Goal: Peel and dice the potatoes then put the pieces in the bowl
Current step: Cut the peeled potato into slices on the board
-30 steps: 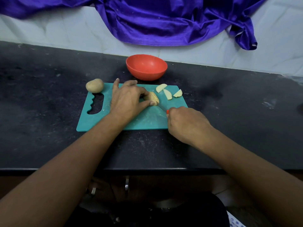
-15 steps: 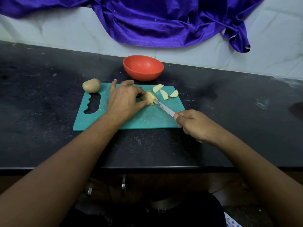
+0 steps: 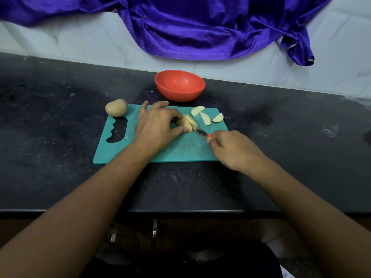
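1. A dark stone countertop [image 3: 60,141] runs below a pale tiled wall [image 3: 60,43], where a purple cloth [image 3: 200,27] hangs.
2. Head view: a teal cutting board [image 3: 180,149] lies on the counter, with a red bowl [image 3: 180,94] just behind it.
3. The left hand [image 3: 158,125] pinches the peeled potato [image 3: 188,123] at mid-board, thumb on its near side and curled fingers on top.
4. The right hand [image 3: 234,149] grips the knife [image 3: 201,133] by its orange handle, fingers wrapped round it. The blade touches the potato's right side.
5. Three cut wedges [image 3: 205,118] lie at the board's far right corner, apart from the held piece.
6. An unpeeled potato [image 3: 116,107] sits at the board's far left corner.
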Demonstrator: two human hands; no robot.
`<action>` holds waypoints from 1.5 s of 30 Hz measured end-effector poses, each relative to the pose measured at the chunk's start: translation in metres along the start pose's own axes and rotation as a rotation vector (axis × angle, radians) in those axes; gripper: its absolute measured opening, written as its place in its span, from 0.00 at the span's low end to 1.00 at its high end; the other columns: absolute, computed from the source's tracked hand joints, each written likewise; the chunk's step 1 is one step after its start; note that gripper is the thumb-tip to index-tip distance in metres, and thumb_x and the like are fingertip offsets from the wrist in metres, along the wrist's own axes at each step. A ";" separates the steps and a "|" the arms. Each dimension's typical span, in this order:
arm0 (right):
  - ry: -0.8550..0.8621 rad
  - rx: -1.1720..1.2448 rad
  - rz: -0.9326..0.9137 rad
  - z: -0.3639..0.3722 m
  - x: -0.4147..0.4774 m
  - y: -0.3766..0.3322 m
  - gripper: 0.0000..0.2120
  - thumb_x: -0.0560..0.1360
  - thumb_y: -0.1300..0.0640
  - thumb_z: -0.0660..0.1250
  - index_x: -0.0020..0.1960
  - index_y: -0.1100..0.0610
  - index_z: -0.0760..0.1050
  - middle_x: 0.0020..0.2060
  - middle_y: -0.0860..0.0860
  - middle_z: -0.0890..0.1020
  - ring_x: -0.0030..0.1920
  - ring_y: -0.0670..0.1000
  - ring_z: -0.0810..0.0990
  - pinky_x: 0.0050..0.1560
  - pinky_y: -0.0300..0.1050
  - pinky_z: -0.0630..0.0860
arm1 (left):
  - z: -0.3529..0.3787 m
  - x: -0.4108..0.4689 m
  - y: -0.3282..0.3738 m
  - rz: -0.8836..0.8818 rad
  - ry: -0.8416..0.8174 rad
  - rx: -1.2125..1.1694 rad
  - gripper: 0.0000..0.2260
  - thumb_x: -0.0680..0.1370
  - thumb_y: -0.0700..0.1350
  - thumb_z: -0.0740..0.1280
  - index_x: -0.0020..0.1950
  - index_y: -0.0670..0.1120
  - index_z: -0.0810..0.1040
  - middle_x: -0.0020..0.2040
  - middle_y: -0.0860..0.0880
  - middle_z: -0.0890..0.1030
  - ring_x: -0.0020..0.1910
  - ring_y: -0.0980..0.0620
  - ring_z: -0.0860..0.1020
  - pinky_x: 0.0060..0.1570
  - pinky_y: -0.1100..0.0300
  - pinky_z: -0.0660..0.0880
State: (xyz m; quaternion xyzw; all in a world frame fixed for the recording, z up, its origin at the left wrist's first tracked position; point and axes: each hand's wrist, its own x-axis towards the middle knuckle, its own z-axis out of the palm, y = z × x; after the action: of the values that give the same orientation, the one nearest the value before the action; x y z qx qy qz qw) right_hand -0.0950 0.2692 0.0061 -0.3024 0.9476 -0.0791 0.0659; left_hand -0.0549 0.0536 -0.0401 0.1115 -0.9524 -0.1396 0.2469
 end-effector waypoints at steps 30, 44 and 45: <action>-0.015 -0.004 0.141 0.002 0.020 -0.022 0.15 0.86 0.47 0.53 0.46 0.53 0.71 0.40 0.49 0.75 0.40 0.49 0.75 0.39 0.48 0.69 | -0.003 -0.002 0.002 -0.007 -0.004 -0.005 0.18 0.73 0.63 0.74 0.58 0.56 0.84 0.61 0.51 0.83 0.75 0.54 0.68 0.77 0.41 0.54; 0.078 -0.059 0.062 -0.008 0.011 -0.044 0.13 0.85 0.48 0.54 0.46 0.52 0.68 0.37 0.49 0.70 0.42 0.54 0.73 0.40 0.49 0.66 | -0.005 -0.002 0.001 -0.016 -0.006 -0.043 0.14 0.73 0.60 0.75 0.53 0.55 0.84 0.59 0.53 0.84 0.75 0.54 0.69 0.79 0.43 0.53; 0.068 -0.074 0.058 -0.008 0.011 -0.047 0.11 0.85 0.49 0.55 0.46 0.52 0.68 0.37 0.48 0.69 0.42 0.54 0.72 0.40 0.49 0.66 | -0.005 -0.002 0.001 -0.014 -0.007 -0.041 0.14 0.73 0.60 0.75 0.53 0.55 0.85 0.59 0.53 0.84 0.75 0.54 0.69 0.79 0.43 0.53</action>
State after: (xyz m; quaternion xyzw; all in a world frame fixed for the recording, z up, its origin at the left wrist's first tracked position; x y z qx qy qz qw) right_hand -0.0789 0.2258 0.0218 -0.2743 0.9599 -0.0523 0.0245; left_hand -0.0503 0.0539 -0.0363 0.1123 -0.9495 -0.1614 0.2447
